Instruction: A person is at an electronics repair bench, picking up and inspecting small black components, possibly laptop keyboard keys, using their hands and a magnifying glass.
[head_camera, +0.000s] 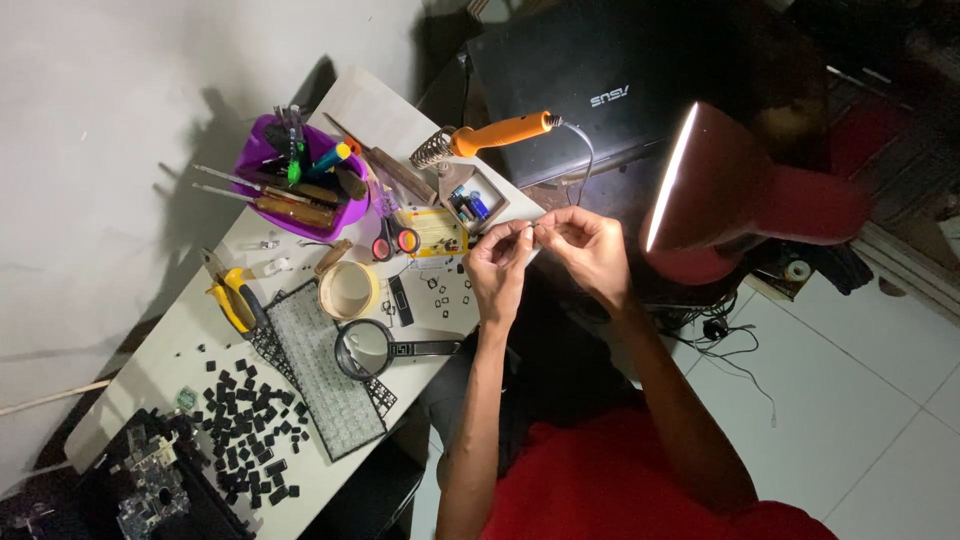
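a person in a red shirt (640, 480) works at a cluttered white table (180, 350), left hand (497, 262) and right hand (592, 245) raised together just past the table edge, fingertips of both pinched on a tiny pale part (531, 229) too small to identify. beside the left forearm lie a magnifying glass (365, 348), a stripped keyboard frame (325, 368) and loose black keycaps (250, 425). further off sit a roll of tape (348, 290), scissors (393, 238), a purple tool tub (290, 175) and an orange soldering iron (490, 133). a closed black laptop (590, 80) and a lit red desk lamp (740, 195) lie beyond.
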